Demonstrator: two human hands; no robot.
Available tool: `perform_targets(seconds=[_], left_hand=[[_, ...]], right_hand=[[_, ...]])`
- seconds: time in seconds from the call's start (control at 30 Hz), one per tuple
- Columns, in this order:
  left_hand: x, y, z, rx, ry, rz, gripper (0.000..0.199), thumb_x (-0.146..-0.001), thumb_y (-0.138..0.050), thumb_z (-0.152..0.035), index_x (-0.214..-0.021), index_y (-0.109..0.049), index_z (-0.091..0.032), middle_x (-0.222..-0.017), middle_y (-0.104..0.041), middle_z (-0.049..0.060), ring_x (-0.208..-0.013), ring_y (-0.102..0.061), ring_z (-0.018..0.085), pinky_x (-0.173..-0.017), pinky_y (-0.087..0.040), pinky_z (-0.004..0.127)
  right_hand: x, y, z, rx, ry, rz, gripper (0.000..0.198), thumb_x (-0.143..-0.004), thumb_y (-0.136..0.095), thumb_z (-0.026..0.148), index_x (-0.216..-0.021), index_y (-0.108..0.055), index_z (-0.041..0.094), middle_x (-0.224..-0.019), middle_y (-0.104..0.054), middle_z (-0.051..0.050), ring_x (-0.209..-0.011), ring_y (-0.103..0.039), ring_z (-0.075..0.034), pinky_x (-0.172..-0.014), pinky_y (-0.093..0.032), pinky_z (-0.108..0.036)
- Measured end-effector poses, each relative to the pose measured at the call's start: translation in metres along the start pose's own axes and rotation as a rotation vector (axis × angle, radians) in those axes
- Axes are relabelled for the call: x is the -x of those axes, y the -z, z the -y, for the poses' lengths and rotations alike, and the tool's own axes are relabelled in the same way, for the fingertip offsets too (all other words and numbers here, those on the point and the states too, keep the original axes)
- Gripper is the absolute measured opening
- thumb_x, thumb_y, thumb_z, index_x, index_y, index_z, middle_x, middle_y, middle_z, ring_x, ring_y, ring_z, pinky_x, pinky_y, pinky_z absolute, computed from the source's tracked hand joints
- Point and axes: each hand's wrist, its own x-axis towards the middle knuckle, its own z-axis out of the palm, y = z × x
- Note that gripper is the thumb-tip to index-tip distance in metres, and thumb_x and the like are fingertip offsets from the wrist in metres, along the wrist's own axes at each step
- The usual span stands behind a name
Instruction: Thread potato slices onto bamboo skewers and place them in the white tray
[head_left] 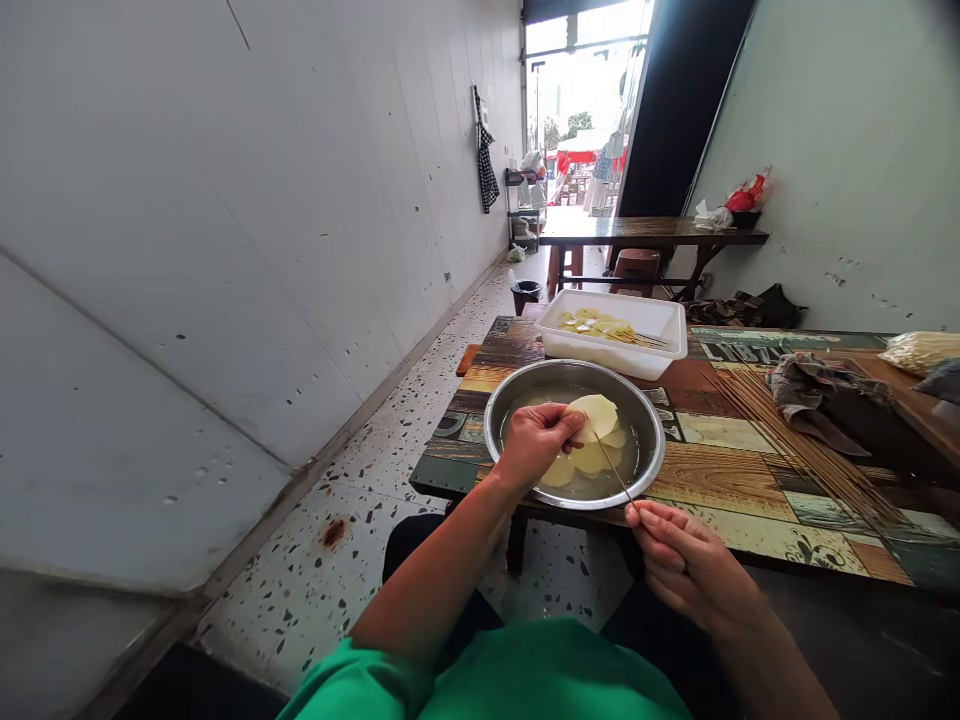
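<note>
My left hand (536,440) pinches a pale yellow potato slice (596,415) above a round metal basin (499,455). In the basin's cloudy water lie several more potato slices (589,458). A thin wooden skewer (615,470) runs from the held slice down to my right hand (679,555), whose fingers are closed around its lower end near the table's front edge. The skewer's tip meets the slice by my left fingers; how far it goes in, I cannot tell.
Behind the basin stands a white plastic tub (660,345) with slices and skewers in it. Loose skewers (795,430) lie to the right, beside a crumpled cloth (814,395). The patterned table (720,475) adjoins a grey wall at left, across a strip of speckled floor.
</note>
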Motion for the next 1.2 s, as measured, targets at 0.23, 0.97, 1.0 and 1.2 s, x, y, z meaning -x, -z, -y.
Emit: perform_targets(seconds=[0.23,0.97,1.0,1.2], left_hand=[[0.002,-0.002,-0.004,-0.102,-0.056,0.009,0.028,-0.074,-0.069,-0.039,-0.07,-0.069,-0.012,-0.056,-0.06,0.0,-0.048,-0.052,0.008,-0.048,-0.04,0.02],[0.008,0.0,-0.011,-0.157,-0.037,-0.004,0.03,-0.074,-0.069,-0.042,-0.069,-0.067,-0.013,-0.055,-0.06,0.001,-0.048,-0.05,0.008,-0.048,-0.038,0.02],[0.011,-0.005,-0.011,-0.187,-0.039,0.026,0.03,-0.075,-0.067,-0.042,-0.065,-0.066,-0.014,-0.054,-0.059,0.0,-0.047,-0.049,0.008,-0.047,-0.037,0.02],[0.024,-0.028,-0.002,-0.224,-0.028,0.122,0.031,-0.08,-0.06,-0.039,-0.061,-0.064,-0.015,-0.053,-0.057,0.001,-0.05,-0.05,0.009,-0.05,-0.038,0.021]], right_hand=[[0.003,-0.008,-0.013,0.357,0.263,-0.273,0.033,-0.08,-0.072,0.045,-0.088,-0.065,0.014,-0.051,-0.043,0.006,-0.041,-0.034,-0.003,-0.037,-0.025,-0.015],[0.005,-0.014,-0.006,0.506,0.358,-0.354,0.037,-0.084,-0.065,0.05,-0.094,-0.068,0.014,-0.056,-0.039,0.005,-0.046,-0.032,-0.006,-0.04,-0.022,-0.02],[0.001,-0.014,-0.005,0.519,0.381,-0.376,0.036,-0.084,-0.064,0.049,-0.094,-0.068,0.015,-0.056,-0.04,0.005,-0.046,-0.032,-0.007,-0.04,-0.022,-0.021],[-0.01,-0.011,0.006,0.467,0.389,-0.36,0.035,-0.084,-0.064,0.05,-0.088,-0.067,0.015,-0.052,-0.036,0.006,-0.044,-0.028,-0.007,-0.04,-0.018,-0.022]])
